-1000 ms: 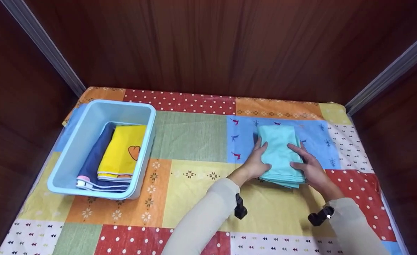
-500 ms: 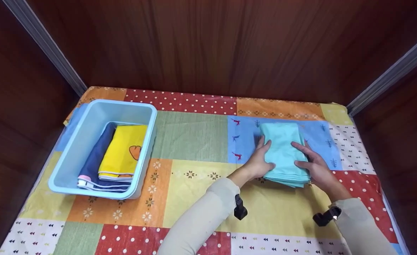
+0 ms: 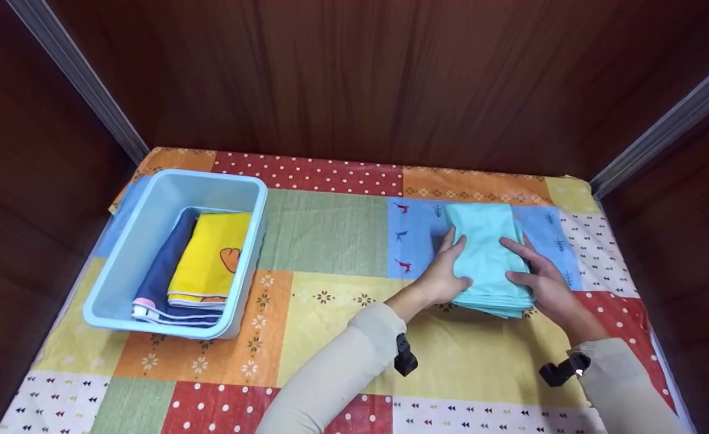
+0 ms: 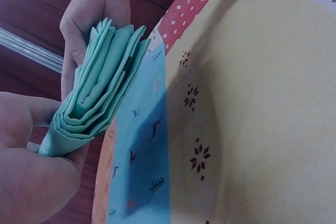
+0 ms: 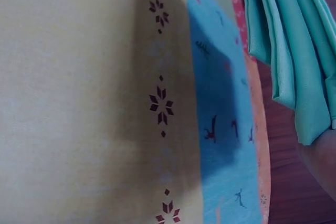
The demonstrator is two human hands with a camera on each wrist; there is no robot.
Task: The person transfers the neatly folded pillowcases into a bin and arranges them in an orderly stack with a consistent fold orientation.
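Observation:
Both hands hold a folded turquoise cloth (image 3: 488,253) between them, at the right side of the head view. My left hand (image 3: 442,274) grips its left edge with the thumb on top. On the opposite edge my right hand (image 3: 548,289) has thumb and forefinger on top, the other fingers underneath. In the left wrist view the folded cloth (image 4: 100,87) shows several layers at its end, raised over the patchwork tablecloth with a shadow below. The right wrist view catches the loose layer ends of the cloth (image 5: 294,45) at the upper right.
A light blue plastic bin (image 3: 104,283) stands at the left of the table. In it lie a folded yellow cloth (image 3: 210,253) with an orange print and a navy cloth (image 3: 164,259) with white trim. Brown wood-grain panels (image 3: 354,78) enclose the back and sides.
The turquoise cloth and both hands have shifted slightly right and away from me, with the grip unchanged. The bin and its contents have stayed put.

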